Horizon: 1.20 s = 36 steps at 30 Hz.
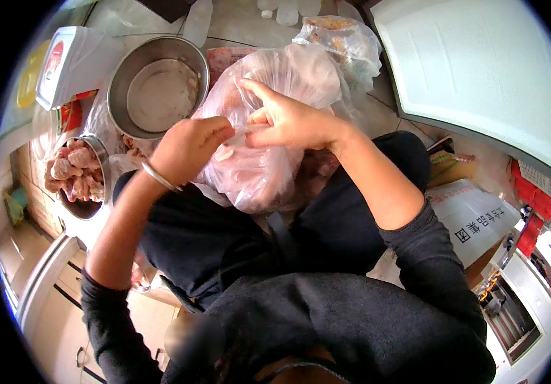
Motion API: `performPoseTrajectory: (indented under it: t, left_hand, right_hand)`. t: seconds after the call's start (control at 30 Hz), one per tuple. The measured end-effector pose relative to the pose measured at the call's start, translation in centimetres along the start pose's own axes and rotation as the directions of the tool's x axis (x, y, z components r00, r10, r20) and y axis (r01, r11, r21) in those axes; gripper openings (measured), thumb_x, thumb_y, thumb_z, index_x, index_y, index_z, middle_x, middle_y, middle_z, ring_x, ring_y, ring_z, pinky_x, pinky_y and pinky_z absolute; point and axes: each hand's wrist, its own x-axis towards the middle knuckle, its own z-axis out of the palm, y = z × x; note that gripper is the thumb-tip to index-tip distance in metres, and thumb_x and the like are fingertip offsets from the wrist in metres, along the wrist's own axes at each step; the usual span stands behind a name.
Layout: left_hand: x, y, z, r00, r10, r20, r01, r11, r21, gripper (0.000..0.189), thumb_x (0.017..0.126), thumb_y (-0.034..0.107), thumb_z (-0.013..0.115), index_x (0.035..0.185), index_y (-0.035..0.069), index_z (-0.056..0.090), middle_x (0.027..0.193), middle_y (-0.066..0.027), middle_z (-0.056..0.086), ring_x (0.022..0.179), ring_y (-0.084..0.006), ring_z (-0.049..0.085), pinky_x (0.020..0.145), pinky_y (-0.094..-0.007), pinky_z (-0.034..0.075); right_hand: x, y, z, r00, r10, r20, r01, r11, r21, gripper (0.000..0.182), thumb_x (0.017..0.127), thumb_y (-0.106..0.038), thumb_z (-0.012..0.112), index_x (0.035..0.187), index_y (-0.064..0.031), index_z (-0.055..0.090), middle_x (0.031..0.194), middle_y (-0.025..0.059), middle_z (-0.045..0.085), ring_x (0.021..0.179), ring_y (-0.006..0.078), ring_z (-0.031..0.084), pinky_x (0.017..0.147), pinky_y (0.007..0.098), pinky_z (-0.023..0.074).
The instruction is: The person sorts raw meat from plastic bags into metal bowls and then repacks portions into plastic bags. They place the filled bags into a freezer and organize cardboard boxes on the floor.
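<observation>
A large translucent plastic bag (261, 177) bulges in front of me between my knees. Pale pink meat shows through its film. My left hand (191, 144), with a bangle at the wrist, pinches the gathered plastic near the bag's middle. Close beside it, my right hand (287, 122) grips the same film between thumb and curled fingers, its index finger stretched out over the bag. The fingertips of the two hands nearly meet. Darker raw meat (321, 165) lies partly hidden under the bag's right side. A knot or opening in the plastic cannot be made out.
A wide steel pot (117, 91) stands at the left. Nearer is a metal bowl of raw meat pieces (76, 168). A white plastic tub (57, 67) is at far left, another filled bag (340, 36) beyond. A pale door panel (477, 77) and a cardboard box (472, 216) flank the right.
</observation>
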Motion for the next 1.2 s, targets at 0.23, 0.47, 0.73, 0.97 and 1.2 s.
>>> performPoseTrajectory:
  t: [0.23, 0.47, 0.73, 0.97, 1.2]
  left_hand:
    - [1.1, -3.8, -1.0, 0.806, -0.018, 0.592, 0.542, 0.424, -0.726, 0.015, 0.086, 0.021, 0.051, 0.080, 0.008, 0.054, 0.059, 0.0085, 0.033, 0.050, -0.0021, 0.025, 0.044, -0.0186, 0.019]
    - [-0.2, -3.0, -0.7, 0.888, -0.139, 0.437, 0.455, 0.396, -0.798, 0.021, 0.090, 0.018, 0.047, 0.099, 0.003, 0.059, 0.059, 0.0042, 0.047, 0.050, -0.0045, 0.036, 0.044, -0.0181, 0.027]
    - [-1.1, 1.0, -2.6, 0.811, 0.461, -0.361, -0.349, 0.875, 0.336, 0.041, 0.067, -0.002, 0.053, 0.107, 0.008, 0.055, 0.082, -0.0120, 0.061, 0.060, -0.0302, 0.059, 0.051, -0.0357, 0.048]
    - [0.6, -9.7, -0.8, 0.776, 0.538, -0.329, -0.337, 0.795, 0.505, 0.030, 0.074, 0.006, 0.055, 0.104, 0.004, 0.053, 0.071, -0.0100, 0.059, 0.055, -0.0259, 0.059, 0.047, -0.0348, 0.047]
    - [0.6, -11.5, 0.3, 0.982, 0.184, -0.041, -0.145, 0.878, 0.456, 0.018, 0.078, 0.024, 0.061, 0.082, 0.006, 0.058, 0.086, -0.0106, 0.057, 0.072, -0.0300, 0.058, 0.060, -0.0382, 0.048]
  right_hand:
    - [0.6, 0.2, 2.9, 0.874, -0.486, -0.018, 0.381, 0.707, -0.595, 0.057, 0.073, -0.001, 0.062, 0.123, -0.0177, 0.042, 0.087, 0.0082, 0.053, 0.072, 0.0266, 0.060, 0.067, 0.0344, 0.0488]
    - [1.4, 1.5, 4.4, 0.786, -0.581, -0.211, 0.526, 0.808, -0.264, 0.010, 0.085, -0.015, 0.057, 0.091, -0.0104, 0.062, 0.085, 0.0049, 0.048, 0.078, 0.0194, 0.055, 0.074, 0.0256, 0.0449]
    - [-0.5, -3.3, 8.1, 0.834, -0.237, -0.498, 0.269, 0.963, -0.009, 0.023, 0.091, -0.020, 0.047, 0.086, 0.0013, 0.054, 0.082, 0.0098, 0.049, 0.077, 0.0251, 0.049, 0.071, 0.0332, 0.0399]
    - [-5.4, 2.7, 8.2, 0.817, -0.336, -0.469, 0.220, 0.933, -0.284, 0.013, 0.088, -0.009, 0.049, 0.092, 0.0018, 0.056, 0.095, 0.0107, 0.057, 0.087, 0.0203, 0.054, 0.074, 0.0306, 0.0428]
    - [-5.6, 6.8, 6.9, 0.652, 0.241, -0.719, 0.374, 0.722, 0.581, 0.027, 0.094, -0.025, 0.045, 0.079, -0.0035, 0.053, 0.079, 0.0041, 0.052, 0.080, 0.0155, 0.048, 0.092, 0.0339, 0.0325]
